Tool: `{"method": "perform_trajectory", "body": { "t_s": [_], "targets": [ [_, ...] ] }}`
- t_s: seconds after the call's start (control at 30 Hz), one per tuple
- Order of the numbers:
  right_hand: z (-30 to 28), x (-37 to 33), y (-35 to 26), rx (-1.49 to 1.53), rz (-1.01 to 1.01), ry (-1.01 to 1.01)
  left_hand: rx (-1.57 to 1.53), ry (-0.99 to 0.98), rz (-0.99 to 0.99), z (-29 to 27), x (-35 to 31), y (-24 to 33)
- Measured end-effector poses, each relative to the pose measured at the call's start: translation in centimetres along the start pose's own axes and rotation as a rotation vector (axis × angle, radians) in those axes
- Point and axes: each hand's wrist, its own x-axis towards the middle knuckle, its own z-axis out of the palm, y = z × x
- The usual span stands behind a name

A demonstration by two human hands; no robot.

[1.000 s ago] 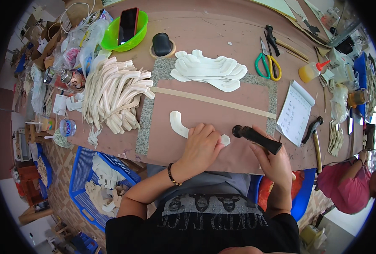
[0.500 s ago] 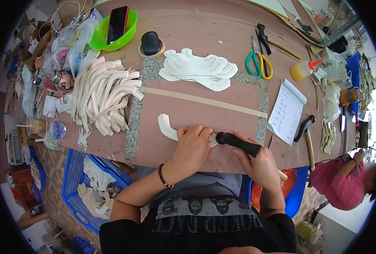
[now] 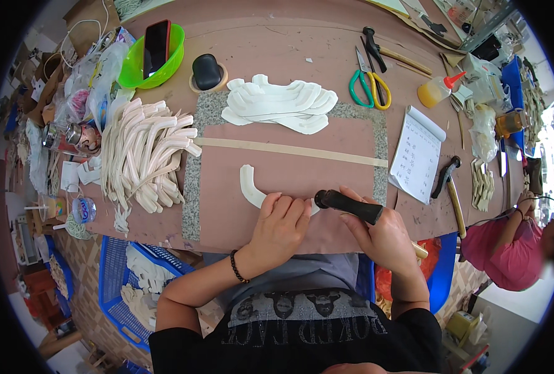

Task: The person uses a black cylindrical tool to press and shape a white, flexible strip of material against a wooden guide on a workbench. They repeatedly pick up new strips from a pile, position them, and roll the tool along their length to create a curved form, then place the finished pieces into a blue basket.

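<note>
A curved white strip (image 3: 250, 188), apparently leather or a similar sheet material, lies on the brown work surface in front of me. My left hand (image 3: 279, 225) bends over its middle, fingers together, pressing and gripping it; that part is hidden. Past my fingertips, the strip's right end reaches the dark hammer head. My right hand (image 3: 383, 234) grips the hammer (image 3: 354, 207); its black head points left, with the face over the strip's end. A bit of pale handle shows below my hand. Whether the hammer touches the strip I cannot tell.
Bundled pale strips (image 3: 149, 153) lie to the left, and stacked white shaped pieces (image 3: 280, 103) lie beyond. Scissors (image 3: 369, 84), a notepad (image 3: 418, 156), another hammer (image 3: 453, 193) and a glue bottle (image 3: 437, 92) are on the right. A blue basket (image 3: 111, 280) stands below left.
The curved strip has turned slightly, its free end pointing more directly away from me, and my left hand has shifted with it. The hammer stays over its right end. The whole view has shifted slightly.
</note>
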Motion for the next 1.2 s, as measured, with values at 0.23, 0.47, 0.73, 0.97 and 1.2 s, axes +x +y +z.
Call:
{"method": "perform_trajectory", "body": {
  "t_s": [0.23, 0.47, 0.73, 0.97, 1.2],
  "targets": [
    [0.6, 0.7, -0.1, -0.023, -0.071, 0.052, 0.005, -0.036, 0.110, -0.2, 0.1, -0.8],
    [0.6, 0.5, 0.0, -0.006, -0.093, 0.092, -0.089, -0.111, 0.093, -1.2, 1.2, -1.9],
    [0.6, 1.2, 1.4, -0.087, -0.059, 0.089, -0.393, -0.035, -0.138, 0.4, 1.9, -2.5],
    [0.9, 2.8, 2.6, -0.077, -0.100, 0.104, -0.049, 0.085, -0.211, 1.7, 2.7, 0.9],
    [0.9, 2.4, 1.3, 0.007, -0.138, 0.136, -0.074, 0.042, -0.124, 0.6, 2.2, 0.0]
  ]
}}
